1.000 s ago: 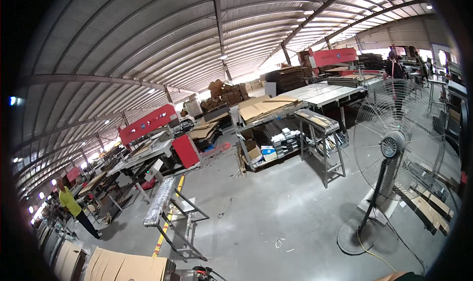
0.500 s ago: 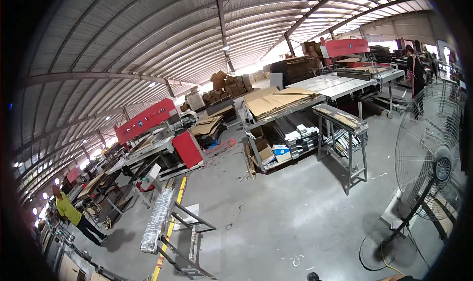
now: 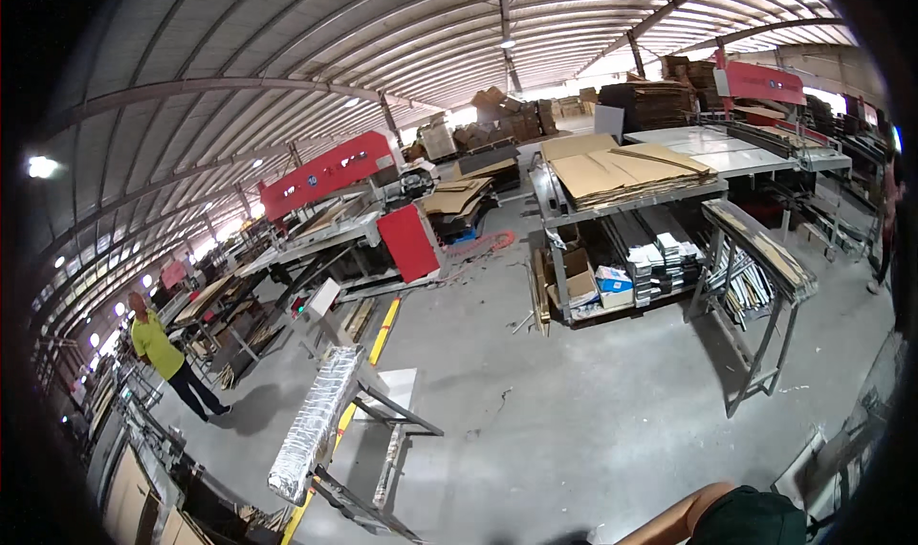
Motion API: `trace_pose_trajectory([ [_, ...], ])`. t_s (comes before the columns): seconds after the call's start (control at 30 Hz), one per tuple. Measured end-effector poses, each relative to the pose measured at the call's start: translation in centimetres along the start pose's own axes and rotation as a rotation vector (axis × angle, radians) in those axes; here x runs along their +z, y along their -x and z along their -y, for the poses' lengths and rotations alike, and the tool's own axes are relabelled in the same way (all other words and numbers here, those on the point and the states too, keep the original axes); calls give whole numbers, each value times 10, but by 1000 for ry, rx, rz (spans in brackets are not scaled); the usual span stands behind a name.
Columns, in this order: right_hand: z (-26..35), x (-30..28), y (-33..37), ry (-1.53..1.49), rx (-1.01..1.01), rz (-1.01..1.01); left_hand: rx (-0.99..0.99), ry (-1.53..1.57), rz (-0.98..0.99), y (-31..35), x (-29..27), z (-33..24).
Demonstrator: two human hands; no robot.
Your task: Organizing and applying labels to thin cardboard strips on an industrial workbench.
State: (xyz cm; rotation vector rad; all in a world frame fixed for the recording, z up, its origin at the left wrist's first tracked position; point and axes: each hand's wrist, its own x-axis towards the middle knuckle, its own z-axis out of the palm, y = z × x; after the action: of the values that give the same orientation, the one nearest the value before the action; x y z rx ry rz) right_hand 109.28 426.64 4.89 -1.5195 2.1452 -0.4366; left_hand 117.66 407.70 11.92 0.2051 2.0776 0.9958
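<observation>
A single head-worn fisheye view looks out across a factory hall rather than down. The arched roof (image 3: 402, 76) fills the upper frame and the concrete floor (image 3: 593, 411) the lower. The worktop stacked with cardboard (image 3: 622, 177) sits far off at upper right. Straight edges bend toward the rim.

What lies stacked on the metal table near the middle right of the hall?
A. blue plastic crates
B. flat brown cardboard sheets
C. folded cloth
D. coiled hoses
B: flat brown cardboard sheets lie piled on the metal table, with boxes on the shelf beneath it.
</observation>
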Motion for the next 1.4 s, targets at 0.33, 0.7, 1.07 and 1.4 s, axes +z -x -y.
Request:
trace_pose_trajectory([
  [0.33,-25,-34,-140,-1,-397,236,4,683,-419,48,-41,72],
  [0.7,18,-63,-256,-117,-701,171,-213,798,-857,135,4,289],
  [1.07,63,-53,-438,-677,-448,835,1,631,-855,179,-21,276],
  [1.4,136,-37,-592,-1164,-215,1142,-135,1397,-2195,146,-140,264],
])
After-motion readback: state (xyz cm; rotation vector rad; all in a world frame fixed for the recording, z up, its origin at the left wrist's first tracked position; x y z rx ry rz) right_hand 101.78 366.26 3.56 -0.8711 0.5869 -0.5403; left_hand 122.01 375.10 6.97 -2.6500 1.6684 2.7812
